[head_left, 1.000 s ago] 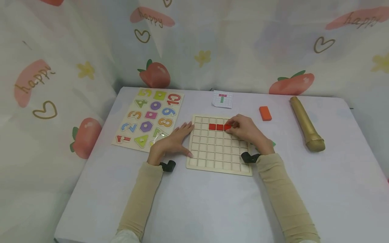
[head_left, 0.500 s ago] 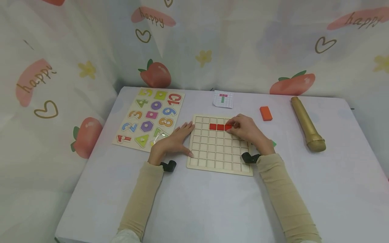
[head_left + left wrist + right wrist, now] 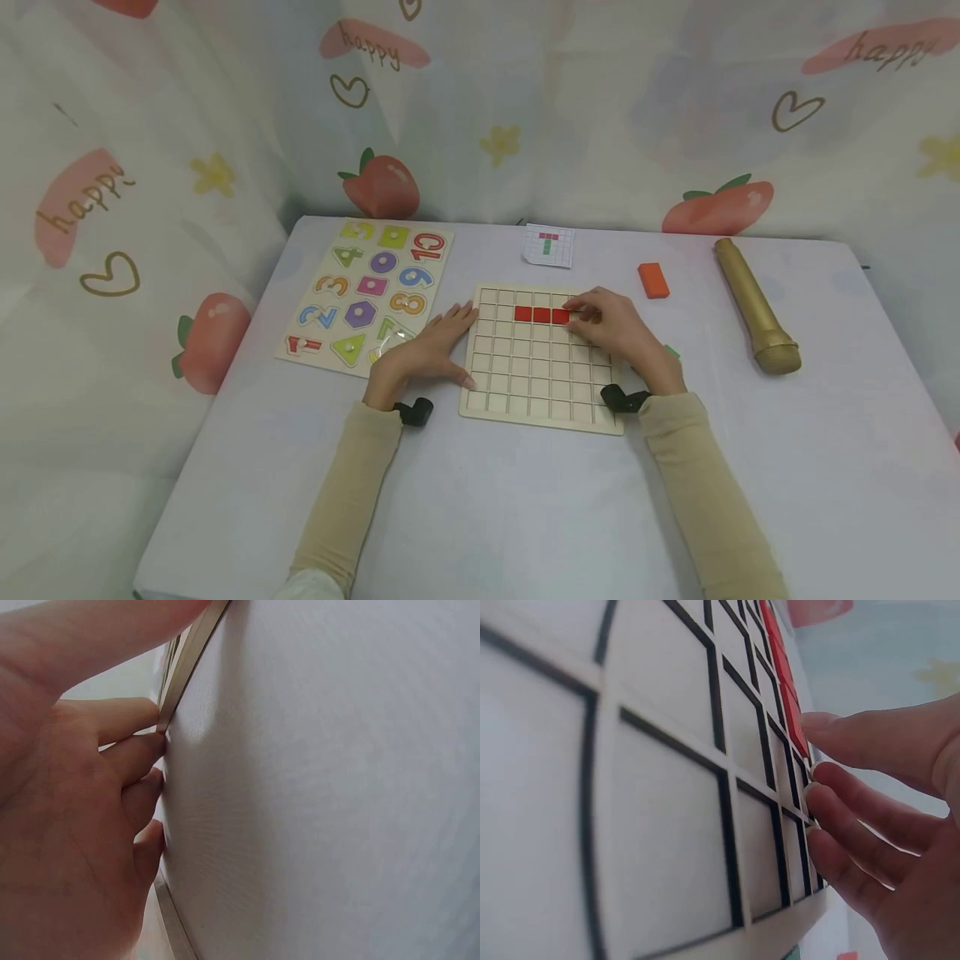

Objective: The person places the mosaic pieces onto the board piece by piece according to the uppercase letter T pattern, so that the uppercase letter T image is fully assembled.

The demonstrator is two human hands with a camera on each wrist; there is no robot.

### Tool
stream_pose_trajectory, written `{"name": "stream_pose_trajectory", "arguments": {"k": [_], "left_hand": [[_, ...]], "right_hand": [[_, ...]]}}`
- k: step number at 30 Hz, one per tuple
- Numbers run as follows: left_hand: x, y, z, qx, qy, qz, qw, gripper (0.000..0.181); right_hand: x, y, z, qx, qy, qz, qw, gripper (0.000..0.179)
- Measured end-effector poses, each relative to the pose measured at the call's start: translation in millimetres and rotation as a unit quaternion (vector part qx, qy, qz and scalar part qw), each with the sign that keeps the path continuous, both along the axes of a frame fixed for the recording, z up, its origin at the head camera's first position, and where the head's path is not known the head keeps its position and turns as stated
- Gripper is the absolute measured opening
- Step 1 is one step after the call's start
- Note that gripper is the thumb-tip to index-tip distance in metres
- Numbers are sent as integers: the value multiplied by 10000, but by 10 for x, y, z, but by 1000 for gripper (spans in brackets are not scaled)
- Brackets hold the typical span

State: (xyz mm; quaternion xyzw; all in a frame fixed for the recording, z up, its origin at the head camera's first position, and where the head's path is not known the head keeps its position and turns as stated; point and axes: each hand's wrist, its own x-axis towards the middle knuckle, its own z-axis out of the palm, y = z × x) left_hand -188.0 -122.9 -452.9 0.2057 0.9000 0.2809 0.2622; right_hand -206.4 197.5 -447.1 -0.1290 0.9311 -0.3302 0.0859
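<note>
A pale wooden grid board (image 3: pixel 530 367) lies flat in front of me. Three red square tiles (image 3: pixel 542 314) sit side by side in one of its upper rows. My left hand (image 3: pixel 423 350) rests at the board's left edge with fingers spread, fingertips on the table and thumb at the board. My right hand (image 3: pixel 611 325) is at the rightmost tile. In the right wrist view its thumb (image 3: pixel 877 742) is against that tile's edge, and the other fingers (image 3: pixel 855 817) touch the board beside it, loosely bent.
A card (image 3: pixel 548 246) with a T-shaped pattern lies behind the board. To the left is a number-and-shape puzzle (image 3: pixel 360 287). An orange-red block (image 3: pixel 654 281) and a gold stick-like object (image 3: pixel 757 308) lie to the right. Part of a green piece (image 3: pixel 672 352) shows by the right wrist.
My right hand has drawn slightly to the right, so the rightmost red tile now shows nearly whole. The left hand stays in place at the board.
</note>
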Motion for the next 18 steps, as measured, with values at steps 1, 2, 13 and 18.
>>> {"name": "stream_pose_trajectory", "arguments": {"k": [1, 2, 13, 18], "left_hand": [[1, 2, 0, -4, 4, 5, 10000, 122], [2, 3, 1, -14, 6, 10, 10000, 122], [-4, 1, -24, 4, 76, -26, 10000, 122], [1, -8, -19, -5, 58, -59, 10000, 122]], "right_hand": [[25, 19, 1, -47, 35, -45, 10000, 33], [50, 39, 0, -89, 65, -106, 9999, 32], [231, 269, 7, -232, 235, -654, 9973, 29], [256, 399, 50, -206, 61, -855, 9961, 31]]}}
